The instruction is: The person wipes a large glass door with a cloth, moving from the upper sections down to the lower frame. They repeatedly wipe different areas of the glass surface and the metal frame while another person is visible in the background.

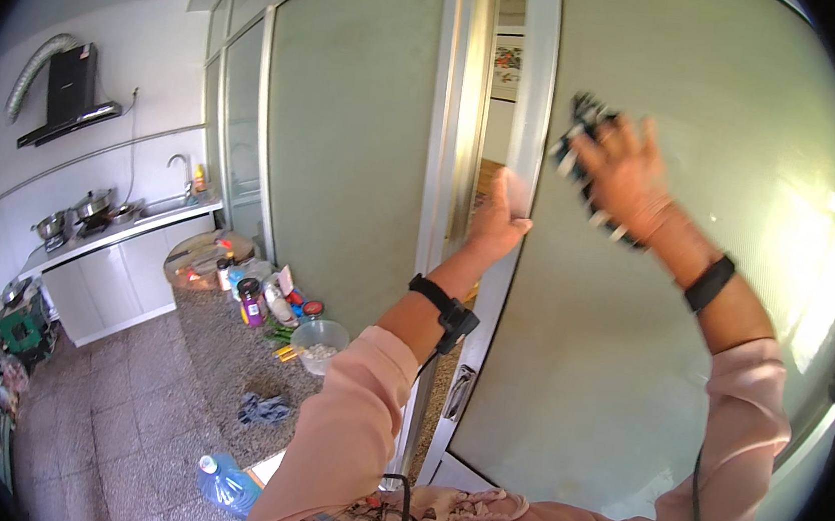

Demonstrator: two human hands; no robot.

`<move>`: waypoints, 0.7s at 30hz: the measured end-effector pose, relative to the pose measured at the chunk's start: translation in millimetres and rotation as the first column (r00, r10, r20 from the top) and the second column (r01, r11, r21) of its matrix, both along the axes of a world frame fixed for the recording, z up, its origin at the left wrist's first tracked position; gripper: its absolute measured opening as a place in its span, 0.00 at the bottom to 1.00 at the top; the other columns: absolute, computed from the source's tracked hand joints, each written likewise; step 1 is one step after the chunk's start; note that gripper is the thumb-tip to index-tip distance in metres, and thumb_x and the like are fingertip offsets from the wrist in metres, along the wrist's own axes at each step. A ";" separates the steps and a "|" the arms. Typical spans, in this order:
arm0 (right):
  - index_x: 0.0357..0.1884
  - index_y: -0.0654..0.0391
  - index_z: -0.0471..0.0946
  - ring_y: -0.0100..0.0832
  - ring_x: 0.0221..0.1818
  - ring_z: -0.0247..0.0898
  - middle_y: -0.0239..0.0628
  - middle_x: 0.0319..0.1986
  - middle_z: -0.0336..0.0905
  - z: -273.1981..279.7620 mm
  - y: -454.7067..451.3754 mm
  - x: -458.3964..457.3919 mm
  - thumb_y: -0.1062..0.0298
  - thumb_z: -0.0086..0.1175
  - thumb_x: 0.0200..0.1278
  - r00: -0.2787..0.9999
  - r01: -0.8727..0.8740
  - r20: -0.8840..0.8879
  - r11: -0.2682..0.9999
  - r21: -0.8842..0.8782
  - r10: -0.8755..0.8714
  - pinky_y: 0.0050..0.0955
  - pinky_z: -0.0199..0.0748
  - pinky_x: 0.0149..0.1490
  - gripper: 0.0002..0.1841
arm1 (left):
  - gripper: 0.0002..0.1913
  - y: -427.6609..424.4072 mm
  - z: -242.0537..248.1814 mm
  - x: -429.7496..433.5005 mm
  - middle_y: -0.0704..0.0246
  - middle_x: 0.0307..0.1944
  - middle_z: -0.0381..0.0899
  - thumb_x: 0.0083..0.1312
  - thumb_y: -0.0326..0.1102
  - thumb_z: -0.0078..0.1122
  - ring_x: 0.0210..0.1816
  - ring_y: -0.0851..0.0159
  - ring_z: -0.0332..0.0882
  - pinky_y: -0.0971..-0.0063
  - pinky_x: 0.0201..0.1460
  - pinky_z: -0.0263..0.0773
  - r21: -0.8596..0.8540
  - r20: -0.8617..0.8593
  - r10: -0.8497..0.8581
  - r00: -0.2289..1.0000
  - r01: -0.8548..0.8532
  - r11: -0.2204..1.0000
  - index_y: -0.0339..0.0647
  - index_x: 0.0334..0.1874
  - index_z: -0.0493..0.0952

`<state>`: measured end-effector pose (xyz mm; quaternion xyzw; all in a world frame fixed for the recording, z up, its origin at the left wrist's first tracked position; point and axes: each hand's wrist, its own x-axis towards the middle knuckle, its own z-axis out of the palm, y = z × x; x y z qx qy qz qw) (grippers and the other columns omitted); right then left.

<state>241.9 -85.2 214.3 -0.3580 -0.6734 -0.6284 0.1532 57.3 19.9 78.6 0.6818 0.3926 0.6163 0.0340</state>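
My right hand (625,175) presses a dark, white-striped cloth (600,203) against the frosted glass panel (606,339) of a sliding door; the hand and cloth are slightly blurred. With my left hand (498,219) I grip the edge of the door's pale metal frame (529,120), thumb on the near side and some fingers hidden behind it. A narrow gap lies between this frame and the neighbouring fixed panel (347,126). Lower on the frame is a recessed metal door handle (459,392). Both wrists wear black straps, the left one with a small device.
At left, a granite-look counter (219,362) holds jars, a clear plastic tub (319,345), a round wooden board (207,255) and a crumpled grey cloth (264,409). A large blue-tinted bottle (226,485) stands near my left arm. Farther off are a stove, pots, a sink and a range hood (72,92).
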 end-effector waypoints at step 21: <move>0.63 0.50 0.68 0.44 0.59 0.64 0.42 0.58 0.69 147.3 22.5 20.6 0.35 0.45 0.62 0.967 0.036 -0.243 0.898 0.438 0.080 0.45 0.62 0.57 0.35 | 0.51 1.7 0.0 1.6 0.48 0.61 0.67 0.54 0.32 0.64 0.58 0.45 0.70 0.57 0.60 0.66 -0.130 0.009 -0.122 0.992 0.122 0.984 0.43 0.74 0.37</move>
